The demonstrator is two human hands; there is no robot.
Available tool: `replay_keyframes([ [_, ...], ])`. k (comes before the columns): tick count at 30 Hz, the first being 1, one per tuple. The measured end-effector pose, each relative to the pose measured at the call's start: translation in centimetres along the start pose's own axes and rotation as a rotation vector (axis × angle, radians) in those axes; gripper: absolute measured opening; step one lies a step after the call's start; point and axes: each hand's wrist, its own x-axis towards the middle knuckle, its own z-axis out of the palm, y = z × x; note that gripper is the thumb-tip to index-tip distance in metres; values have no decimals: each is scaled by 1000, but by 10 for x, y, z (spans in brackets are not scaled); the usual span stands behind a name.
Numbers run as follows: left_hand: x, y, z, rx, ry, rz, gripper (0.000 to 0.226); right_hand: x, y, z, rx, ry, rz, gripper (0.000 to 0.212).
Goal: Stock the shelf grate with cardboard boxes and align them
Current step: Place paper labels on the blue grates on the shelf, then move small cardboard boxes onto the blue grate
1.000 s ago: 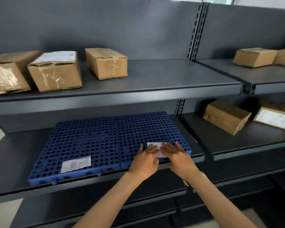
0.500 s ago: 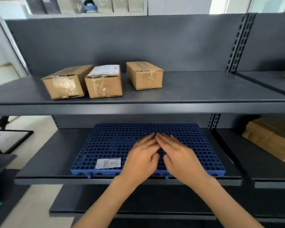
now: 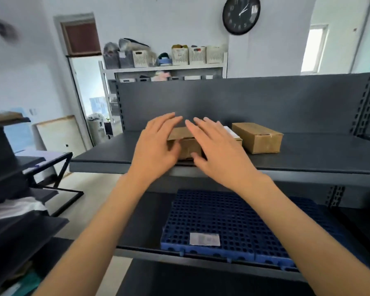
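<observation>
Both hands are raised to the upper shelf point(image 3: 98, 159) of a dark grey metal rack. The left hand point(image 3: 156, 146) and the right hand point(image 3: 219, 152) are spread wide, fingers straight and fanned, one on either side of a cardboard box point(image 3: 186, 144) that stands near the shelf's front edge. The left hand covers the box's left end, with its thumb in front of the front face. The right hand covers the right end, its thumb low against that same face. Neither hand is curled round the box. The picture is a little blurred, so I cannot tell whether the palms or fingers actually touch it.

Just to the right, mostly hidden behind the right hand, a second box point(image 3: 233, 133) shows a white label on its top. Beyond that, with a small gap between them, a third box point(image 3: 257, 138) lies taped shut, at a slight angle to the shelf edge.

On the shelf below lies the blue shelf grate point(image 3: 222, 216), a plastic panel full of round holes, reaching to that shelf's front edge. A white sticker point(image 3: 204, 239) sits on the grate near its front. Both forearms cross in front of the grate in this view.

Behind the rack, a round black wall clock point(image 3: 241, 14) hangs on the white wall, and pale storage baskets point(image 3: 199, 54) line the top of a white rack
</observation>
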Motion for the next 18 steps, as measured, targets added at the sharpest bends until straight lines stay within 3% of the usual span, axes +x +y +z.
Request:
replay_keyframes([
  [4,20,-24,6,17,-242,35,72,18,18,4,-179,-203,179,90],
  [7,25,-27,18,66,-374,64,79,13,29,9,-170,-350,284,83],
  [9,24,-26,26,64,-467,53,79,8,28,12,-177,-356,299,70],
  [13,14,-23,33,-39,-375,80,68,5,14,10,-233,-278,311,58],
  [18,-18,-22,16,40,-211,190,67,-21,-23,8,-302,-53,278,64],
])
